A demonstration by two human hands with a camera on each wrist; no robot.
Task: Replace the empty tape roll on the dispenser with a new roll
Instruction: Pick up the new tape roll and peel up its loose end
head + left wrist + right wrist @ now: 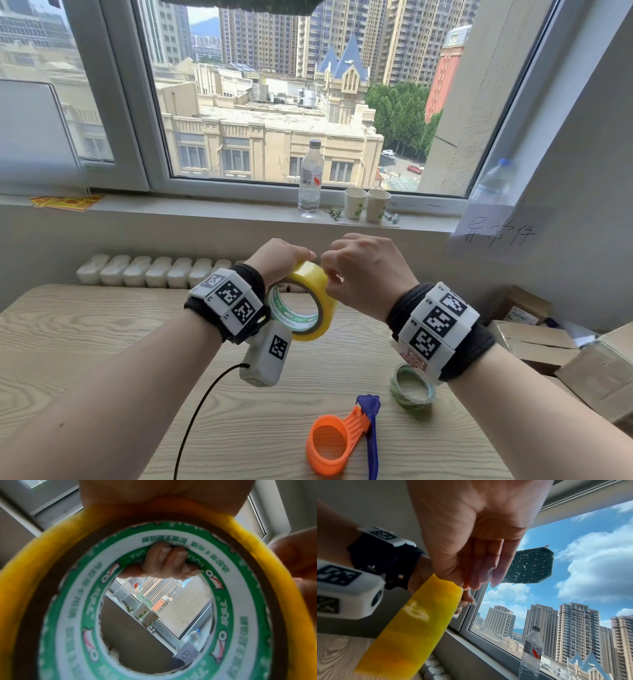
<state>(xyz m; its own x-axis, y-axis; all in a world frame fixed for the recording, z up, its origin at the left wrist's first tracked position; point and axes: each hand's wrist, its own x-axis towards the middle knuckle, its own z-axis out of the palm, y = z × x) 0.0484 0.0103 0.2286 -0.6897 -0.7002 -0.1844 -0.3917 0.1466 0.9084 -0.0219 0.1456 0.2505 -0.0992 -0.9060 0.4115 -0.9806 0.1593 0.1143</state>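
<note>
The new yellow tape roll point(317, 291), with a green-and-white printed core, is held upright in the air above the table. My left hand point(281, 258) grips it from the top, and in the left wrist view its fingers point(167, 559) curl into the core of the tape roll point(171, 513). My right hand point(356, 270) meets the roll's upper right edge. In the right wrist view its fingertips point(476, 584) and thumb pinch at the outer surface of the yellow roll point(412, 622). The orange dispenser point(337, 437) with a blue handle lies on the table near me. The empty green-white core point(411, 385) lies beside it.
A wooden table point(85, 342) stands under the window sill, which holds a water bottle point(310, 178) and two paper cups point(366, 204). Cardboard boxes point(534, 342) are stacked at the right. A black cable point(202, 407) hangs from my left wrist.
</note>
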